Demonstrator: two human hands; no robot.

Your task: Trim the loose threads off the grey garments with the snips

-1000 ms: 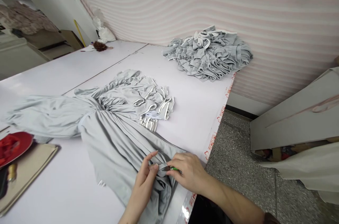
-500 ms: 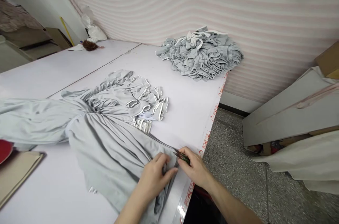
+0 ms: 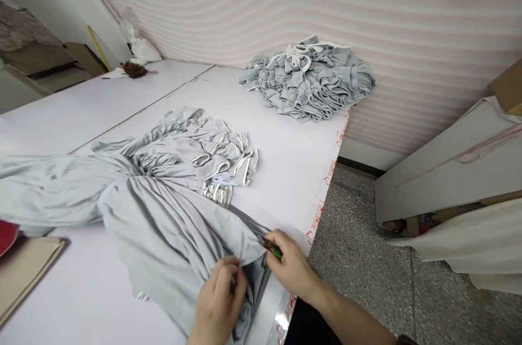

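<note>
Grey fabric (image 3: 163, 225) lies gathered over the near part of the white table, its right end close to the table edge. My left hand (image 3: 223, 293) is closed, pinching an edge of this fabric and pulling it taut. Just right of it, my right hand (image 3: 287, 261) holds small dark snips with a green part (image 3: 272, 248), their tip against the fabric. Beyond the hands, a bunch of grey pieces with white edging (image 3: 220, 152) fans out on the table.
A pile of grey garments (image 3: 314, 81) sits at the table's back corner by the striped wall. Brown card (image 3: 28, 271) and a red object (image 3: 7, 236) are at left. A white panel (image 3: 440, 171) stands right, beyond the speckled floor.
My left hand has moved down and left and closed on the fabric, lifting its edge into a taut fold. My right hand has shifted slightly left with the snips.
</note>
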